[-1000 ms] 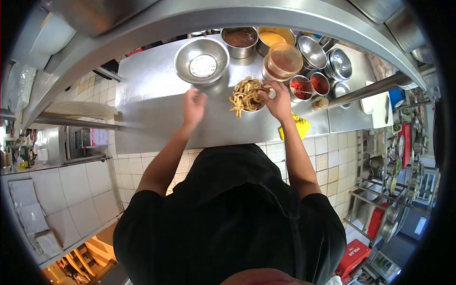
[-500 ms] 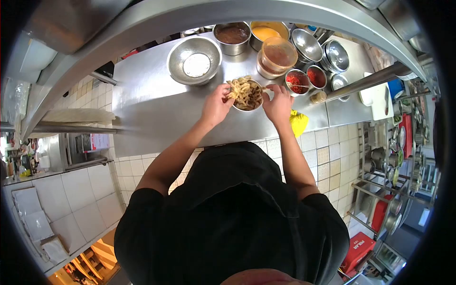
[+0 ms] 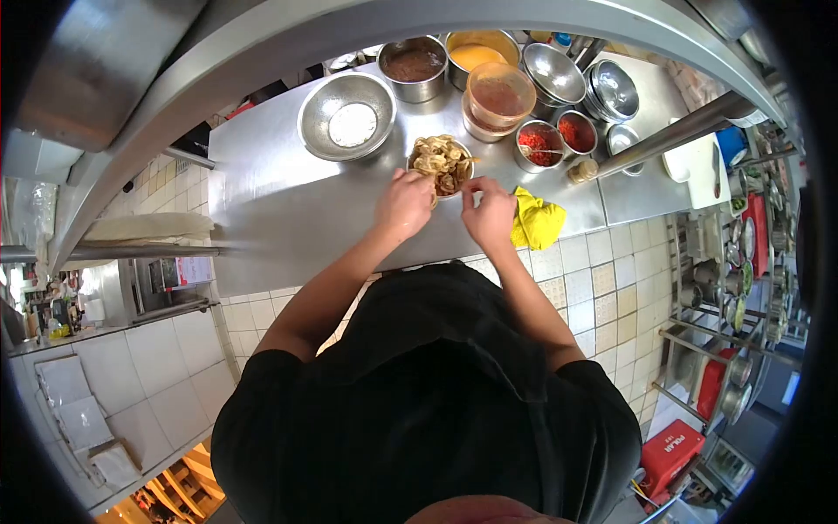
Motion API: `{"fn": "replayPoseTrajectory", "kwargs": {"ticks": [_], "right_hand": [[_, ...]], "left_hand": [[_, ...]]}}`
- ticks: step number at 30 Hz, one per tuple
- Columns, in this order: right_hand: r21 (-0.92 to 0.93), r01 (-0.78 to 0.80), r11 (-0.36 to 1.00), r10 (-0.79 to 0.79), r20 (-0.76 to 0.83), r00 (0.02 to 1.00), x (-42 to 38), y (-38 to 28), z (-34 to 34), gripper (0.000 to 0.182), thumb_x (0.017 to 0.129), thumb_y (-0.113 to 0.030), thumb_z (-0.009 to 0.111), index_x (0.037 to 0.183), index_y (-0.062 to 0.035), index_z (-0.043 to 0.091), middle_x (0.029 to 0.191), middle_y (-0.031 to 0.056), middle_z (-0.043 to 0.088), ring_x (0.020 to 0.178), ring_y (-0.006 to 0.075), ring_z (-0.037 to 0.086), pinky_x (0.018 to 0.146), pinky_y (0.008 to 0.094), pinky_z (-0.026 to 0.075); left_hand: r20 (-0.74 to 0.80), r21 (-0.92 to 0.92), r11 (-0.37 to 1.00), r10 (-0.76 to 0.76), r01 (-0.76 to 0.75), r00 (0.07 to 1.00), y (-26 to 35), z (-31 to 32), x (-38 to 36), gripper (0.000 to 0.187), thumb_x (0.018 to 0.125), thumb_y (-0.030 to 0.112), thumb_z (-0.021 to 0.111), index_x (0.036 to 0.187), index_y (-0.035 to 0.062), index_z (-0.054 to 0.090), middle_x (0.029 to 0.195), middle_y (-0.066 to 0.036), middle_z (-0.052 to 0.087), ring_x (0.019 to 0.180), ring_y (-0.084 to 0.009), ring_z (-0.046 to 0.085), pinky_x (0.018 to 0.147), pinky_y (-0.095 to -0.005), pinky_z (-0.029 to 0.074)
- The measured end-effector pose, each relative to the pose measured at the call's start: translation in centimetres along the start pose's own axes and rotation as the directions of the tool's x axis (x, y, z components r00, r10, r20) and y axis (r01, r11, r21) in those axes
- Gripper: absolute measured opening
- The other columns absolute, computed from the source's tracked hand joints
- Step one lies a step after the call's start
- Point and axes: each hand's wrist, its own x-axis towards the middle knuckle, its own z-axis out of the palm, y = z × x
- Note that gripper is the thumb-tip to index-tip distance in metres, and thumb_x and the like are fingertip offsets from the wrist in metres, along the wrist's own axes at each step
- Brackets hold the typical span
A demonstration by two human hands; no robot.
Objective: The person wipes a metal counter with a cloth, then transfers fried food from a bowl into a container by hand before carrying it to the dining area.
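Observation:
A small round metal bowl (image 3: 472,171) is heaped with glossy, pale-brown food pieces (image 3: 439,155); their exact kind is hard to tell. My left hand (image 3: 406,206) is at the near left of the bowl, fingers curled against the heap, with a pale strip of the food showing beside the fingertips. At the near right rim is my right hand (image 3: 491,214), its thumb and fingers drawn together; whatever may lie between them is hidden. One thin piece pokes out over the right side of the bowl.
Left behind stands a large metal bowl (image 3: 315,131). Pots of brown sauce (image 3: 415,65) and orange liquid (image 3: 476,57), an orange-tinted tub (image 3: 500,92), red-filled containers (image 3: 539,145) and stacked bowls (image 3: 555,73) line the back. A yellow cloth (image 3: 537,221) lies right. A rail crosses overhead.
Both hands have come nearer to me along the bowl's near side. The right hand has left the bowl's right edge, and the heap has shifted. The view has moved slightly.

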Motion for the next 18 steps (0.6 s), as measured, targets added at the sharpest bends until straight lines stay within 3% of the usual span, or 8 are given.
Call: {"fn": "replayPoseTrajectory", "kwargs": {"ticks": [1, 3, 5, 6, 9, 12, 15, 18], "right_hand": [[0.053, -0.131, 0.99, 0.13, 0.024, 0.991, 0.4, 0.6, -0.3, 0.021, 0.075, -0.028, 0.055, 0.078, -0.0086, 0.064, 0.077, 0.0098, 0.062, 0.074, 0.0266, 0.058, 0.069, 0.0419, 0.039], [0.006, -0.225, 0.974, 0.223, 0.098, 0.97, 1.4, 1.9, 0.4, 0.028, 0.076, -0.032, 0.055, 0.078, -0.0061, 0.063, 0.079, 0.0124, 0.062, 0.075, 0.0299, 0.059, 0.07, 0.0426, 0.042], [-0.047, -0.307, 0.951, 0.31, 0.188, 0.932, 2.6, 2.2, 1.3, 0.035, 0.075, -0.036, 0.055, 0.078, -0.0022, 0.061, 0.083, 0.0169, 0.061, 0.078, 0.0349, 0.058, 0.072, 0.0405, 0.045], [-0.038, -0.278, 0.96, 0.28, 0.176, 0.944, 3.0, 2.8, 2.1, 0.035, 0.074, -0.036, 0.055, 0.077, -0.0017, 0.061, 0.079, 0.0181, 0.061, 0.076, 0.0354, 0.058, 0.071, 0.0405, 0.045], [0.006, -0.206, 0.978, 0.202, 0.185, 0.962, 3.5, 4.6, 3.8, 0.034, 0.073, -0.034, 0.055, 0.074, -0.0009, 0.061, 0.071, 0.0205, 0.059, 0.072, 0.0361, 0.058, 0.067, 0.0405, 0.045], [0.086, -0.194, 0.977, 0.165, 0.265, 0.95, 3.3, 4.8, 2.6, 0.028, 0.071, -0.029, 0.057, 0.071, -0.0016, 0.061, 0.067, 0.0204, 0.058, 0.067, 0.0354, 0.057, 0.063, 0.0392, 0.045], [0.134, -0.197, 0.971, 0.141, 0.343, 0.929, 2.9, 5.5, 1.4, 0.027, 0.071, -0.028, 0.057, 0.069, -0.0015, 0.06, 0.062, 0.0193, 0.057, 0.062, 0.0328, 0.057, 0.06, 0.0364, 0.045], [0.221, -0.242, 0.945, 0.131, 0.421, 0.898, 2.4, 7.0, 1.9, 0.026, 0.07, -0.027, 0.056, 0.068, -0.0015, 0.06, 0.06, 0.0174, 0.057, 0.058, 0.0282, 0.058, 0.057, 0.0341, 0.045]], "left_hand": [[-0.021, -0.008, 0.997, -0.071, 0.071, 0.997, 0.1, -0.8, -0.1, 0.014, 0.073, 0.012, 0.058, 0.084, 0.0065, 0.063, 0.084, -0.009, 0.06, 0.075, -0.0267, 0.054, 0.071, -0.0345, 0.044], [-0.063, -0.024, 0.977, -0.212, 0.21, 0.975, 0.1, -2.2, -0.3, 0.016, 0.073, 0.014, 0.06, 0.087, 0.0083, 0.064, 0.085, -0.009, 0.06, 0.076, -0.0262, 0.054, 0.07, -0.0347, 0.044], [-0.017, -0.088, 0.983, -0.166, 0.164, 0.986, -0.1, -1.9, -0.4, 0.016, 0.074, 0.016, 0.06, 0.089, 0.0108, 0.062, 0.083, -0.006, 0.059, 0.077, -0.0254, 0.054, 0.068, -0.0342, 0.045], [0.002, -0.12, 0.983, -0.143, 0.142, 0.99, -0.3, -1.6, -0.6, 0.016, 0.075, 0.017, 0.06, 0.089, 0.012, 0.062, 0.082, -0.005, 0.058, 0.077, -0.0249, 0.054, 0.067, -0.034, 0.045], [-0.129, -0.098, 0.989, -0.122, 0.11, 0.984, -0.8, -1.5, -1.8, 0.025, 0.072, 0.017, 0.061, 0.097, 0.0176, 0.061, 0.083, -0.002, 0.058, 0.084, -0.0233, 0.053, 0.069, -0.0336, 0.046], [-0.017, 0.107, 0.992, 0.061, -0.059, 0.998, 0.2, -3.8, -2.4, 0.03, 0.07, 0.018, 0.062, 0.1, 0.0176, 0.06, 0.086, 0.001, 0.057, 0.092, -0.0211, 0.05, 0.075, -0.0355, 0.044], [0.062, 0.157, 0.938, 0.303, -0.309, 0.951, 0.8, -3.9, -0.7, 0.024, 0.067, 0.018, 0.065, 0.091, 0.0143, 0.063, 0.087, 0.002, 0.057, 0.095, -0.0191, 0.047, 0.077, -0.0345, 0.041], [0.219, 0.106, 0.941, 0.294, -0.322, 0.93, 0.4, -2.4, 0.6, 0.016, 0.068, 0.022, 0.063, 0.081, 0.0126, 0.064, 0.084, 0.002, 0.056, 0.094, -0.0181, 0.047, 0.079, -0.0318, 0.037]]}}
